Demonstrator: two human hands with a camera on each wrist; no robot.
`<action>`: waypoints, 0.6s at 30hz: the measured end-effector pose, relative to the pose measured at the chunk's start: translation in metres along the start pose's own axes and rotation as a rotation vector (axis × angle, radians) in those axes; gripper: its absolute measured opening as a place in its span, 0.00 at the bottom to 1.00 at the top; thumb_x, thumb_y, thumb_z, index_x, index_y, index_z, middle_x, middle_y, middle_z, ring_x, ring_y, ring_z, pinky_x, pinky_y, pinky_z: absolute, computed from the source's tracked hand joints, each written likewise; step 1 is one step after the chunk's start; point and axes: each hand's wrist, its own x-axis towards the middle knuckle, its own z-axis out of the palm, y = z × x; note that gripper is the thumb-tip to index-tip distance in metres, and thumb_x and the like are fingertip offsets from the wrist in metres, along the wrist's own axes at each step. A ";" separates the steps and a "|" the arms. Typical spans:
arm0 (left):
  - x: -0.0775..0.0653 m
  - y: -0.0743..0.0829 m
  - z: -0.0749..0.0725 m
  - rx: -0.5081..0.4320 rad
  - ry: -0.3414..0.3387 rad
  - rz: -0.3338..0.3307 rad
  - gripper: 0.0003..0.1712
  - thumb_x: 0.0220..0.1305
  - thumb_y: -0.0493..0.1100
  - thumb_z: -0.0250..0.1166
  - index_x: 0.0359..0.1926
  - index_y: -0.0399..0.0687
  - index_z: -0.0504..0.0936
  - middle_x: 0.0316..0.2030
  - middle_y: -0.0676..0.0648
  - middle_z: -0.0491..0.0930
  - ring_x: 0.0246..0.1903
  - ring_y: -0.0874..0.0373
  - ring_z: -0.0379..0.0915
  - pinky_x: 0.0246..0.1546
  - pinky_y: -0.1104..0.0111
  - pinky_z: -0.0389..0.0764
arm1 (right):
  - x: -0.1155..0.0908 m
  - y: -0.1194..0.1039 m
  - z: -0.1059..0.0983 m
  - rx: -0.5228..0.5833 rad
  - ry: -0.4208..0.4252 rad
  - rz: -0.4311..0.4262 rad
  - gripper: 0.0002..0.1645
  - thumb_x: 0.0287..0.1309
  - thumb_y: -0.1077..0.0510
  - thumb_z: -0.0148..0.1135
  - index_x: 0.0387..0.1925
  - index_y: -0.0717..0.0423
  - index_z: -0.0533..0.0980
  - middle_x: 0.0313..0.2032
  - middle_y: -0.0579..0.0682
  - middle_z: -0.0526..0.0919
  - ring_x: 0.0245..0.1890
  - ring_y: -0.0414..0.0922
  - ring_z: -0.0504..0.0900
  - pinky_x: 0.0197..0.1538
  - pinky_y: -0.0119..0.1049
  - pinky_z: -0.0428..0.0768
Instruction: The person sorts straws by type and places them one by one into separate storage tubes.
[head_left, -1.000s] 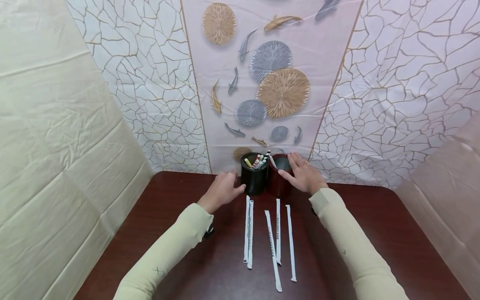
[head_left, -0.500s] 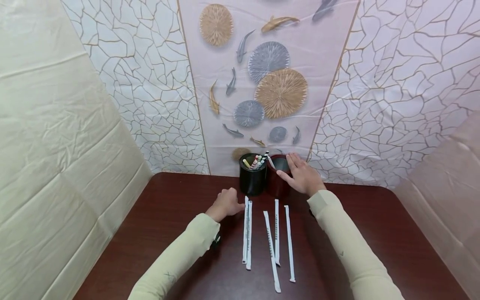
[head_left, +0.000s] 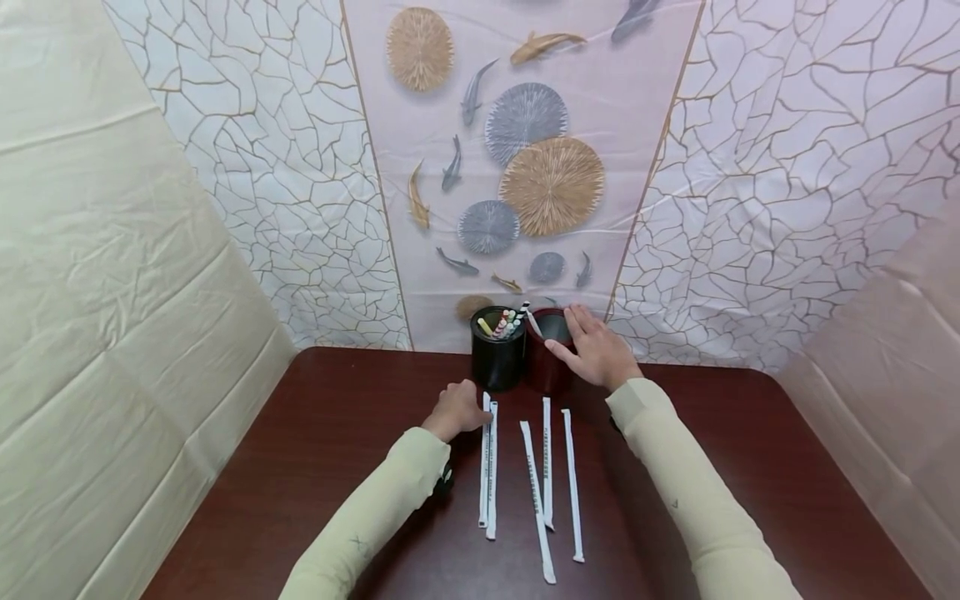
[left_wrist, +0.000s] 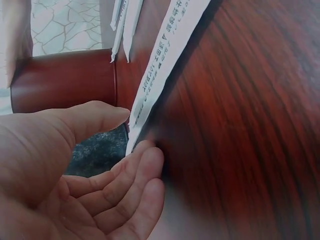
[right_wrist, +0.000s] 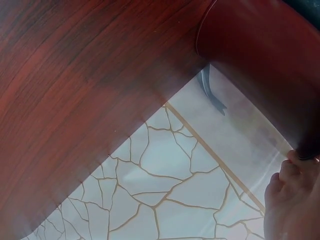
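Note:
Two paper-wrapped straws (head_left: 492, 475) lie side by side on the table below the black cup (head_left: 498, 360). At their upper end is my left hand (head_left: 456, 410), which pinches one printed white wrapper (left_wrist: 159, 65) between thumb and fingers. My right hand (head_left: 600, 348) rests on the rim of the dark red cup (head_left: 549, 375), fingers stretched along its right side and thumb at the near edge. Inside that cup leans one white-wrapped straw (head_left: 534, 323). The right wrist view shows the red cup's side (right_wrist: 260, 60) and some fingers (right_wrist: 295, 175) at its rim.
Three more wrapped straws (head_left: 573, 487) lie to the right, two of them overlapping. Several coloured and striped sticks (head_left: 504, 323) stand in the black cup, which is beside the red one. Behind the table (head_left: 360, 400) hangs a patterned cloth (head_left: 420, 275).
My left hand has come down from beside the black cup to the top of the left pair of straws. My right hand stays on the red cup. The head view has shifted slightly.

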 end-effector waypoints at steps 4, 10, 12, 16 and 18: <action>-0.004 0.005 0.000 -0.010 0.011 0.006 0.17 0.65 0.49 0.75 0.33 0.41 0.82 0.27 0.44 0.80 0.28 0.49 0.78 0.30 0.61 0.81 | 0.000 -0.001 0.000 0.003 -0.004 -0.002 0.55 0.78 0.26 0.40 0.84 0.64 0.49 0.84 0.64 0.49 0.85 0.60 0.49 0.84 0.58 0.56; -0.012 0.016 -0.003 0.002 0.022 0.006 0.16 0.66 0.47 0.74 0.30 0.41 0.80 0.25 0.44 0.79 0.25 0.50 0.77 0.25 0.65 0.77 | -0.001 -0.001 0.000 0.010 -0.003 0.000 0.55 0.78 0.27 0.41 0.84 0.64 0.49 0.84 0.64 0.48 0.85 0.60 0.49 0.84 0.59 0.56; -0.011 0.017 -0.002 -0.003 0.012 -0.002 0.15 0.67 0.46 0.73 0.31 0.41 0.80 0.26 0.43 0.79 0.25 0.51 0.78 0.26 0.66 0.78 | -0.001 -0.001 0.000 0.009 -0.003 0.001 0.55 0.78 0.26 0.40 0.84 0.64 0.48 0.84 0.64 0.48 0.85 0.60 0.49 0.84 0.59 0.56; -0.009 0.016 -0.001 -0.040 -0.016 -0.010 0.13 0.68 0.44 0.72 0.34 0.40 0.80 0.25 0.44 0.82 0.24 0.52 0.80 0.28 0.65 0.80 | 0.000 0.000 0.002 0.002 -0.001 0.000 0.55 0.78 0.26 0.40 0.84 0.64 0.49 0.84 0.64 0.48 0.85 0.60 0.49 0.84 0.59 0.55; -0.002 0.011 0.004 -0.035 -0.021 0.001 0.12 0.68 0.44 0.72 0.35 0.40 0.81 0.23 0.45 0.84 0.23 0.52 0.81 0.28 0.64 0.81 | 0.001 0.000 0.002 0.000 -0.001 0.003 0.55 0.78 0.26 0.40 0.84 0.64 0.49 0.84 0.64 0.48 0.85 0.60 0.49 0.84 0.58 0.55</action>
